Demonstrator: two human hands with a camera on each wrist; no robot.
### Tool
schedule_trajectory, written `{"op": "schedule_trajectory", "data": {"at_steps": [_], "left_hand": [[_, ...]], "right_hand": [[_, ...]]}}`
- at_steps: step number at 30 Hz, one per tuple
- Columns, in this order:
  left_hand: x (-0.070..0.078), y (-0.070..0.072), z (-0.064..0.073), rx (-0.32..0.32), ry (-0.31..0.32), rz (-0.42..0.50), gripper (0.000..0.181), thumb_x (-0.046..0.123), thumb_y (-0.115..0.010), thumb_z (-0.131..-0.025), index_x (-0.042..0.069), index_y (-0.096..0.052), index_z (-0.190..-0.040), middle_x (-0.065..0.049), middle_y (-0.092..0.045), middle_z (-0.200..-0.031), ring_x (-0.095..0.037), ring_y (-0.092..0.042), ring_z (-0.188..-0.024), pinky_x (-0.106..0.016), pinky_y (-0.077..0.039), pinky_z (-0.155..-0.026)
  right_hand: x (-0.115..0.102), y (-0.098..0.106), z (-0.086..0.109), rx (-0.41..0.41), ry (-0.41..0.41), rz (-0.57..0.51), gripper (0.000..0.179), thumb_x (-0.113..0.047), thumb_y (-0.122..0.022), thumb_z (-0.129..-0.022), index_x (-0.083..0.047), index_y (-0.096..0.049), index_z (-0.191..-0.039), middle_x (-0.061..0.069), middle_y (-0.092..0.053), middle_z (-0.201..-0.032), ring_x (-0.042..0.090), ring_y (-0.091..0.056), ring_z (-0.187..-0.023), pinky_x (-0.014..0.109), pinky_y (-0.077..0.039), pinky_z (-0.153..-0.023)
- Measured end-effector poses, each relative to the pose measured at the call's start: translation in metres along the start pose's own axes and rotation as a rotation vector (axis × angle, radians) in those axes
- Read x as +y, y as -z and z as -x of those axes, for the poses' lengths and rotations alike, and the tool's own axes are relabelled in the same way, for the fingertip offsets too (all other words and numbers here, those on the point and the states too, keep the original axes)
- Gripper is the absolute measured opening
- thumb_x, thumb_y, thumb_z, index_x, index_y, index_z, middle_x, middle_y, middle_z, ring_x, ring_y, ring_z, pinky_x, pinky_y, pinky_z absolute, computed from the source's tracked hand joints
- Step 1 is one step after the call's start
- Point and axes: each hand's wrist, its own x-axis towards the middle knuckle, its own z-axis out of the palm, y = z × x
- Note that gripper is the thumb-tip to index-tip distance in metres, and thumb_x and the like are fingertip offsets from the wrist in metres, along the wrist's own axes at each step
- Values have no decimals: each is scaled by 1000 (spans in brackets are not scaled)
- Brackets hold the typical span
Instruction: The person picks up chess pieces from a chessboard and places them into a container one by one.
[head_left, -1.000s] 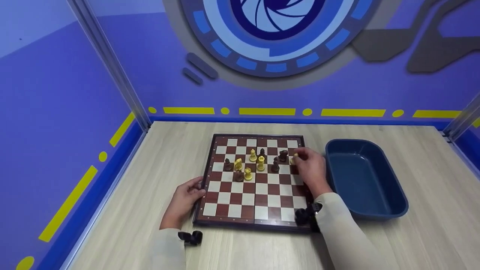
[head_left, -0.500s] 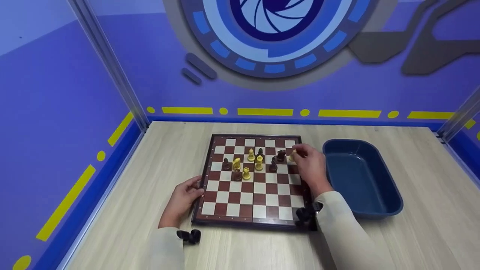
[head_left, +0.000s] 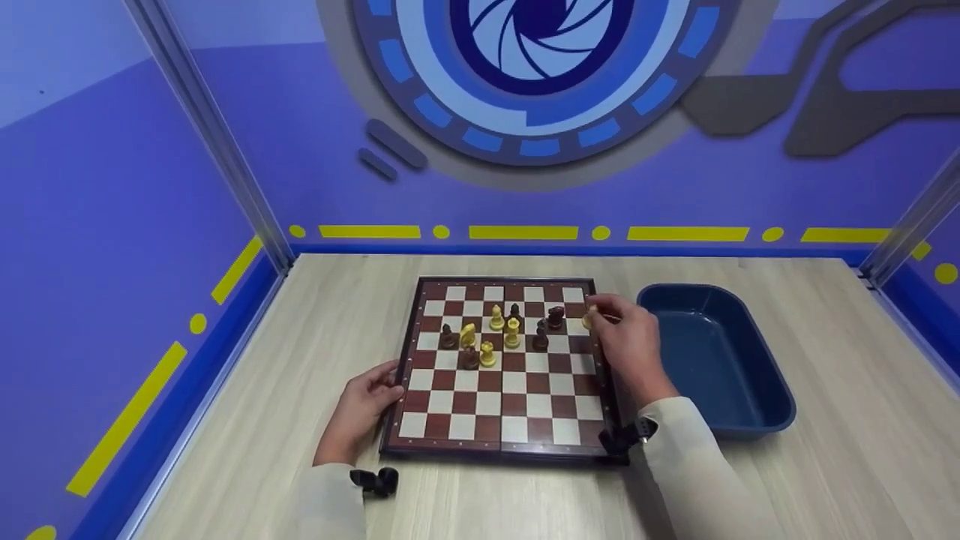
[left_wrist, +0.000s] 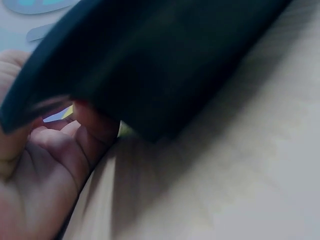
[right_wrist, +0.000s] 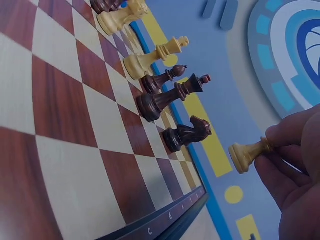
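In the head view a chessboard (head_left: 441,405) lies on the table, bearing several cream and dark chess pieces. My right hand (head_left: 631,341) pinches a cream chess piece (right_wrist: 245,157) over the board's right rim; its base shows off the board in the right wrist view, its top hidden by the fingers. On the squares nearby stand a dark knight (right_wrist: 187,134), a dark king (right_wrist: 170,98) and a cream king (right_wrist: 150,59). At the left rim my left hand (head_left: 358,409) holds the board's edge between thumb and fingers, the fingers partly under it in the left wrist view.
A deep dark blue bin (head_left: 720,367) stands on the table right of the board, close to my right forearm. Blue panels (head_left: 465,202) close off the back and left of the wooden tabletop (head_left: 225,405).
My right hand has shifted right with the cream chess piece, from over the right-hand squares to the board's right rim. The left hand keeps its hold. The head view has shifted slightly.
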Motion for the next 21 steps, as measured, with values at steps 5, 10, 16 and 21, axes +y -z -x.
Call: {"op": "schedule_trajectory", "data": {"at_steps": [5, 10, 16, 21], "left_hand": [[1, 0, 0, -9, 6, 16, 49, -5, -60, -89, -5, -49, -137, -16, -60, -106, -11, -62, -88, -23, -54, -74], [1, 0, -1, -2, 6, 23, 49, -4, -59, -89, -5, -49, -137, -17, -59, -107, -12, -64, -89, -25, -54, -74], [1, -1, -1, 0, -12, -27, 49, -4, -61, -88, -6, -49, -136, -19, -61, -106, -11, -62, -86, -23, -53, -73], [1, 3, -1, -24, -29, -11, 51, -3, -60, -89, -8, -46, -138, -21, -61, -109, -10, -63, -89, -23, -53, -76]], "right_hand": [[7, 3, 4, 23, 2, -17, 21, -14, -66, -90, -12, -72, -111, 8, -72, -107, 22, -69, -99, 39, -56, -81], [10, 7, 7, 34, -16, -65, 23, -15, -66, -91, -11, -71, -112, 9, -72, -108, 22, -69, -99, 35, -56, -81], [18, 10, 9, 50, -52, -75, 22, -16, -67, -91, -12, -71, -112, 7, -72, -107, 18, -68, -98, 18, -51, -76], [14, 12, 6, 71, -80, -103, 22, -16, -66, -91, -13, -71, -112, 5, -71, -107, 17, -67, -98, 16, -50, -77]]}}
